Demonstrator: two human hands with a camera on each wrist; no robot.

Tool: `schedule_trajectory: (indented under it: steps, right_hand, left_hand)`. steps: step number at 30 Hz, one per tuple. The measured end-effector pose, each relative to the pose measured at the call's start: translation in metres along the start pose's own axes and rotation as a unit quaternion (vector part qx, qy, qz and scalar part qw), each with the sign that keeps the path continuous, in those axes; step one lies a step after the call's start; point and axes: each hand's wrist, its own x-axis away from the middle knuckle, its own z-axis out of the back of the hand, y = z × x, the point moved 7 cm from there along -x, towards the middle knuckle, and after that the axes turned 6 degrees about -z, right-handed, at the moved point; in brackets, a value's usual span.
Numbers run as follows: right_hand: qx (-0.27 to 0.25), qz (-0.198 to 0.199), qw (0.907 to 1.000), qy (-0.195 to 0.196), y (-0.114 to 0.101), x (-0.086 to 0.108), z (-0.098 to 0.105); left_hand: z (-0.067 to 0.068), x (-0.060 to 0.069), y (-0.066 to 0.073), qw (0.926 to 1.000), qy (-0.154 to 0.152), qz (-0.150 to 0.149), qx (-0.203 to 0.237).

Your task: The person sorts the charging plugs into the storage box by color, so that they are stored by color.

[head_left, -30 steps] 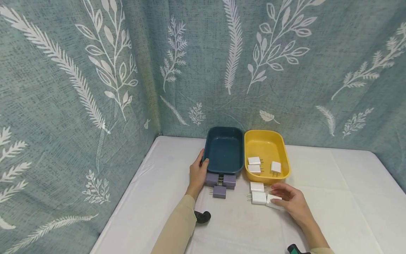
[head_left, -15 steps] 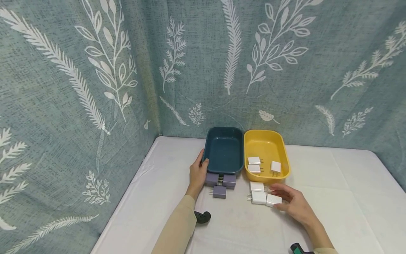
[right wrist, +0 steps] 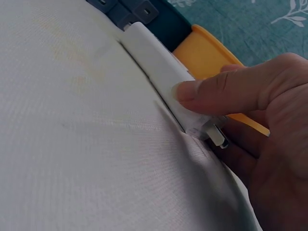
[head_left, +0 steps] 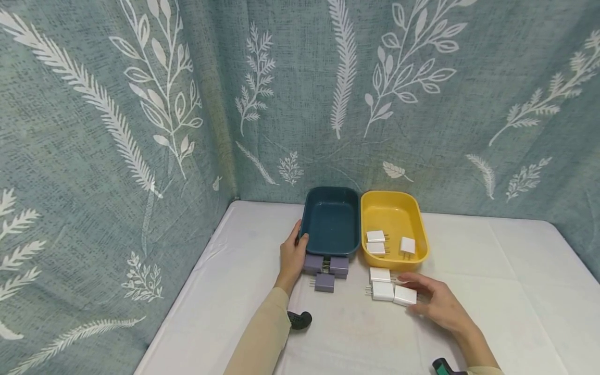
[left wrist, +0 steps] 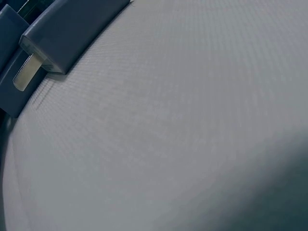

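My left hand [head_left: 291,258] holds the left side of the dark blue tray [head_left: 330,247], thumb at the rim and fingers along the outer wall. My right hand [head_left: 438,302] curls round the rightmost white charger [head_left: 405,296], which lies on the table. In the right wrist view the thumb [right wrist: 207,96] lies across that charger's [right wrist: 159,65] side, and its prongs show behind the thumb. Two more white chargers [head_left: 383,291] lie just left of it. Several purple chargers [head_left: 324,283] sit below the blue tray. The left wrist view catches purple chargers [left wrist: 72,33] but no hand.
The yellow tray [head_left: 424,245] stands against the blue tray's right side, with three white chargers [head_left: 375,248] inside. A black curved device part [head_left: 300,320] shows beside the left forearm, another [head_left: 440,365] near the right wrist. A patterned curtain [head_left: 290,104] hangs behind the white-covered table [head_left: 492,281].
My right hand has shifted slightly right and down, and the thumb now uncovers more of the rightmost white charger. The left hand and both trays stay in place.
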Motion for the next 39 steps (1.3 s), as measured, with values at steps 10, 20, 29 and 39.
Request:
schedule_trajectory:
  steps: [10, 20, 29, 39]
  right_hand:
    - [0.064, 0.009, 0.9979, 0.005, -0.005, 0.001, 0.001]
    - [-0.012, 0.027, 0.9983, 0.051, -0.002, 0.005, 0.007]
    - [-0.115, 0.007, 0.9914, 0.061, 0.003, 0.008, 0.012]
    - [-0.124, -0.005, 0.9901, 0.066, 0.006, 0.007, 0.012]
  left_hand:
    - [0.000, 0.000, -0.001, 0.9999, -0.001, -0.004, 0.011]
    - [0.001, 0.001, 0.002, 0.9999, -0.004, 0.001, 0.014]
    - [0.000, 0.001, 0.002, 0.9999, -0.003, -0.003, 0.015]
    - [0.001, 0.000, 0.001, 0.9999, -0.001, -0.002, 0.010]
